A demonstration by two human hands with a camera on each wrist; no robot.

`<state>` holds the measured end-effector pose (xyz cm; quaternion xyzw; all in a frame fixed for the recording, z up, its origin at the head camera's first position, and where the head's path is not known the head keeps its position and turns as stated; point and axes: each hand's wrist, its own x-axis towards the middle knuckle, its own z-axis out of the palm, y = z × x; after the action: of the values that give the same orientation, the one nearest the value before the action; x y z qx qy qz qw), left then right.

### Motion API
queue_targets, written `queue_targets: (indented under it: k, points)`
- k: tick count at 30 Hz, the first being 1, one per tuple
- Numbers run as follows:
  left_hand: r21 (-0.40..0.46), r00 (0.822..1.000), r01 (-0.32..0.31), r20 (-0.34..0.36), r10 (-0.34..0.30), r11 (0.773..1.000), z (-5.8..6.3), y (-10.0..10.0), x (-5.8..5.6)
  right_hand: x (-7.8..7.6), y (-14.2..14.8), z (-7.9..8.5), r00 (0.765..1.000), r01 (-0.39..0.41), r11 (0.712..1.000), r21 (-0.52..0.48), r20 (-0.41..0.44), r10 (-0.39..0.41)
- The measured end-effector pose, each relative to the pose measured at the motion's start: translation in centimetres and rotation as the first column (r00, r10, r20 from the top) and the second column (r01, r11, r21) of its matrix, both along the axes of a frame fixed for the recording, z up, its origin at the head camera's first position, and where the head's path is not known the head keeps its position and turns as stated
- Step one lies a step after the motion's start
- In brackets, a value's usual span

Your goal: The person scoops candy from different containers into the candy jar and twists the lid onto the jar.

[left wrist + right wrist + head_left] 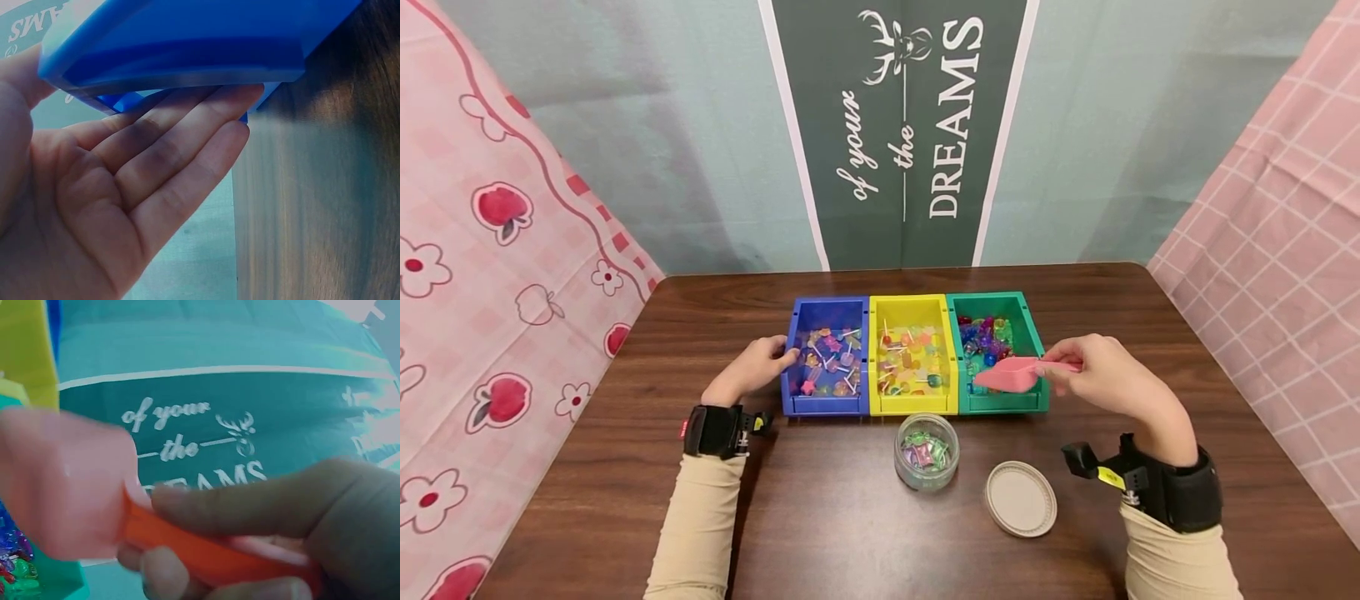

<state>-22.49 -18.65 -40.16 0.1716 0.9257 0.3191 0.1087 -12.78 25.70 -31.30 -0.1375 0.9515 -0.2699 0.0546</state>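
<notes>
My right hand (1093,371) grips the handle of a pink scoop (1011,374), its bowl over the front of the green bin (1037,350). In the right wrist view the scoop (81,481) is blurred, and I cannot tell what its bowl holds. Shiny colourful beads (988,337) lie in the green bin. At the far side of the row, my left hand (752,367) holds the left wall of the blue bin (827,406), thumb at the rim. From the left wrist, the fingers (181,156) show under the bin's lip.
Between them, a yellow bin (913,405) contains small candy-like pieces, as does the blue one. A clear jar (927,475) with shiny pieces stands before the row, uncovered. Its round lid (1021,498) lies to the right on the brown table (850,550). Curtains enclose the table.
</notes>
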Motion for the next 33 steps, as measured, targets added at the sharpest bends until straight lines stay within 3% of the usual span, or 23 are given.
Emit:
queue_targets:
  k: [7,19,27,33]
  points:
    - [0.01,1.0,-0.003,0.008,0.002,1.0,-0.1,0.1,0.0,-1.2,-1.0,0.4,0.995,0.086,0.991,0.106,0.046,-0.091]
    - [0.03,1.0,-0.017,0.01,0.016,0.999,-0.2,0.1,0.0,-4.8,-1.9,2.2,0.98,-0.001,0.957,0.29,0.191,-0.056]
    - [0.016,1.0,-0.006,0.008,0.006,1.0,-0.3,-0.1,0.1,-6.9,-2.6,2.1,0.943,-0.048,0.949,0.312,0.328,-0.06]
    - [0.002,1.0,0.003,-0.006,-0.003,1.0,-0.1,-0.1,-0.1,-7.2,-2.8,1.5,0.937,-0.047,0.949,0.311,0.342,-0.066]
